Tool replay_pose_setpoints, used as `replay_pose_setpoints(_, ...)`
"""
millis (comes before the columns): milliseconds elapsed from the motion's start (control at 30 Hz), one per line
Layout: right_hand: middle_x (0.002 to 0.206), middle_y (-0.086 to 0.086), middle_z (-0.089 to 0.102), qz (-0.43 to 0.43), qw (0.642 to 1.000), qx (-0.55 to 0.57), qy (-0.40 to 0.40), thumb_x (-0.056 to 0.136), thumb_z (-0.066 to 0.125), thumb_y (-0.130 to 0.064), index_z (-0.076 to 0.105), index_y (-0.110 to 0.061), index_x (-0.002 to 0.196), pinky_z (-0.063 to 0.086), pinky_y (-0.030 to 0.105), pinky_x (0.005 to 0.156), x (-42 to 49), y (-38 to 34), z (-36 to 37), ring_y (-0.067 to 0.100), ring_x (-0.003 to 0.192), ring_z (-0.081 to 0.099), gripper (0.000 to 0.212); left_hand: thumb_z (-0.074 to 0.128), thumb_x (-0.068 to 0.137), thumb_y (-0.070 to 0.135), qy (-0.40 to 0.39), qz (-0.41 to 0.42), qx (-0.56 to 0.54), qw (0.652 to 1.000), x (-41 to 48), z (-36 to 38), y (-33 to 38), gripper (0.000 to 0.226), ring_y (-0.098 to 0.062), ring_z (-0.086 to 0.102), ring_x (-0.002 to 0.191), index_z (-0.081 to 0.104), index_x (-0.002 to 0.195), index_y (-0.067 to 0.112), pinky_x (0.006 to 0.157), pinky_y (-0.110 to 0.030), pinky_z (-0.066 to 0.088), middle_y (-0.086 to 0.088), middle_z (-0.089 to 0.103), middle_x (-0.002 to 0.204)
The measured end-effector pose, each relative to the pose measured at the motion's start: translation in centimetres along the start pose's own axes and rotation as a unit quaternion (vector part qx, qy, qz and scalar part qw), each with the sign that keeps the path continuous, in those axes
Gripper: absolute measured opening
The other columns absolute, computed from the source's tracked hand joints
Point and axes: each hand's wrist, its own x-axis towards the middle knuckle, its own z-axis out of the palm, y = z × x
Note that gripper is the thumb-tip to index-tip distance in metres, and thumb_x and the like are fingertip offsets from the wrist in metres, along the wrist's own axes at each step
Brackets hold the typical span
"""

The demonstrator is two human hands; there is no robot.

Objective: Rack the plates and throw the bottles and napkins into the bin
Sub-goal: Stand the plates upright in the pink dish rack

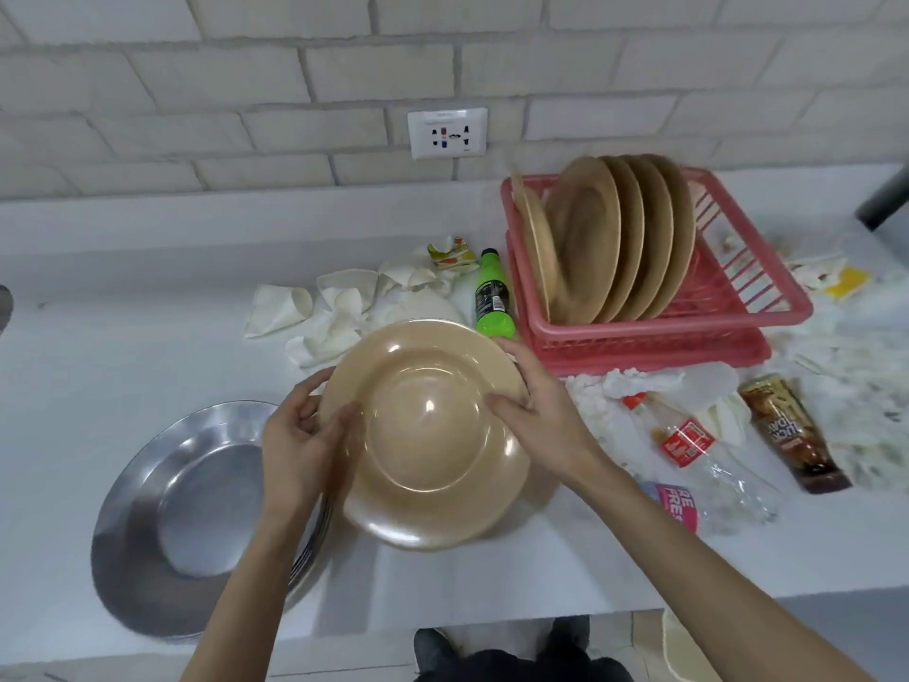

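I hold a tan plate (428, 435) bottom-up above the white counter, tilted toward me. My left hand (302, 440) grips its left rim, thumb on the plate's back. My right hand (538, 411) grips the right rim, thumb curled over the back. Several tan plates (615, 238) stand upright in the pink rack (747, 307) at the back right. A green bottle (493, 297) lies left of the rack. Crumpled napkins (339, 307) lie behind the held plate. A clear bottle with a red label (683, 435), a brown bottle (792, 430) and a bottle with a pink label (681, 504) lie at the right.
A stack of steel plates (196, 514) sits at the front left, partly under my left forearm. More napkins and wrappers (836, 337) litter the counter right of the rack. A wall socket (446, 132) is on the brick wall. The counter's front edge (492, 627) is close to me.
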Motion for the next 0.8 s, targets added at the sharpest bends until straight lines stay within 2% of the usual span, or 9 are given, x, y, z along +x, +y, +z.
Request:
replay_pose_setpoints(133,0.117,-0.018,0.064,-0.010,1.000,-0.005,0.001,0.085,0.060,0.003,0.050,-0.029,0.136,0.044,0.013,0.089,-1.0,0.3,-3.4,-0.003,0.106,0.059,0.061,0.073,0.086,0.008,-0.017,-0.021,0.013,1.000,-1.5,3.7,0.0,0.042,-0.012,0.073,0.083,0.067,0.120,0.032,0.073,-0.032,0.057,0.008,0.076,0.094)
replay_pose_setpoints(200,0.120,-0.020,0.063,-0.011,1.000,0.003,-0.003,0.084,0.060,0.005,0.050,-0.029,0.137,0.045,0.015,0.092,-1.7,0.4,-5.3,-0.003,0.111,0.058,0.064,0.074,0.086,0.007,-0.020,-0.025,0.022,0.999,-2.2,5.5,0.1,0.043,-0.008,0.073,0.080,0.066,0.120,0.031,0.068,-0.026,0.056,0.016,0.075,0.092)
replay_pose_setpoints(267,0.125,-0.020,0.061,-0.010,1.000,0.012,-0.018,0.083,0.061,0.006,0.049,-0.031,0.140,0.045,0.020,0.098,-2.4,0.3,-7.3,-0.001,0.117,0.056,0.068,0.073,0.086,0.004,-0.024,-0.029,0.017,0.999,-3.0,7.3,0.2,0.042,-0.009,0.073,0.078,0.065,0.118,0.030,0.063,-0.022,0.056,0.017,0.075,0.091)
replay_pose_setpoints(400,0.134,-0.021,0.056,-0.003,0.998,0.038,-0.059,0.080,0.063,0.002,0.045,-0.036,0.143,0.042,0.023,0.103,-3.5,-0.1,-12.0,-0.001,0.125,0.051,0.076,0.073,0.087,0.007,-0.025,-0.027,0.027,0.999,-4.7,10.9,0.6,0.040,-0.014,0.073,0.078,0.066,0.118,0.031,0.073,-0.036,0.057,0.009,0.075,0.093)
replay_pose_setpoints(500,0.138,-0.020,0.053,0.011,0.997,0.057,-0.052,0.082,0.059,0.004,0.043,-0.037,0.145,0.040,0.023,0.103,-4.3,-0.3,-15.7,-0.003,0.127,0.048,0.077,0.072,0.088,0.011,-0.045,-0.012,0.039,0.998,-5.9,14.5,1.3,0.039,-0.012,0.073,0.076,0.063,0.119,0.032,0.073,-0.035,0.056,0.015,0.075,0.091)
replay_pose_setpoints(567,0.137,-0.021,0.054,0.007,0.998,0.057,-0.024,0.076,0.058,-0.003,0.048,-0.036,0.142,0.038,0.027,0.105,-4.4,-0.5,-18.2,-0.003,0.128,0.047,0.075,0.073,0.088,0.016,-0.068,-0.007,0.052,0.996,-6.6,17.0,1.8,0.037,-0.009,0.073,0.076,0.061,0.119,0.034,0.072,-0.033,0.056,0.019,0.073,0.090)
replay_pose_setpoints(700,0.128,-0.016,0.063,0.000,0.999,0.051,-0.004,0.067,0.056,-0.006,0.056,-0.033,0.135,0.043,0.029,0.100,-4.3,-0.6,-23.4,0.003,0.121,0.055,0.074,0.070,0.091,0.020,-0.105,0.031,0.079,0.991,-7.3,21.8,2.7,0.036,-0.013,0.071,0.074,0.061,0.122,0.034,0.065,-0.022,0.053,0.013,0.073,0.089)
replay_pose_setpoints(800,0.124,-0.017,0.064,-0.007,1.000,0.030,0.007,0.065,0.056,-0.007,0.058,-0.035,0.133,0.043,0.025,0.096,-4.0,-0.7,-27.1,0.003,0.118,0.057,0.074,0.066,0.094,0.019,-0.140,0.062,0.092,0.984,-7.6,25.1,3.2,0.036,-0.013,0.070,0.072,0.060,0.124,0.036,0.062,-0.030,0.057,0.013,0.071,0.094)
